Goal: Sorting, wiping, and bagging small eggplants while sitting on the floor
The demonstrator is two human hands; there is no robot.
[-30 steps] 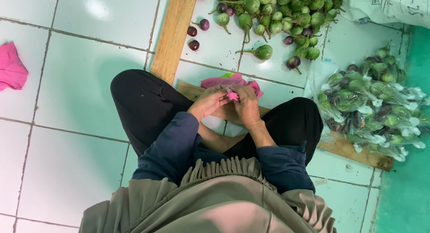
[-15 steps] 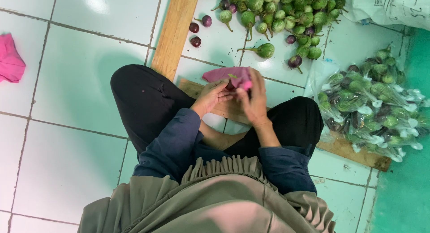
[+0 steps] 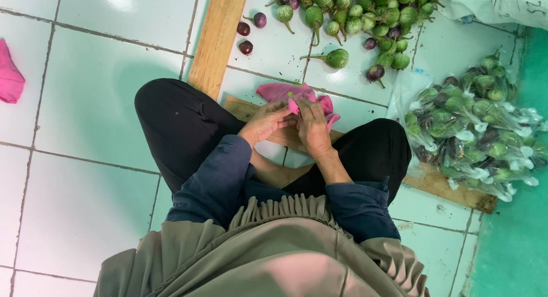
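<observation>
I sit cross-legged on a tiled floor. My left hand (image 3: 267, 120) and my right hand (image 3: 313, 123) meet in front of my knees, both gripping a pink cloth (image 3: 278, 92). A small green stem pokes out between my fingers at the cloth; what it belongs to is hidden by my hands. Just beyond lies a loose pile of small round green and purple eggplants (image 3: 354, 20) on the floor.
A wooden plank (image 3: 217, 34) runs away from my left knee. A clear plastic bag of eggplants (image 3: 474, 131) lies at the right on another board (image 3: 451, 188). Another pink cloth (image 3: 8, 77) is at the far left. A white sack (image 3: 502, 5) sits top right.
My hands have shifted slightly forward and to the right with the pink cloth, which now spreads out more to the left of my fingers.
</observation>
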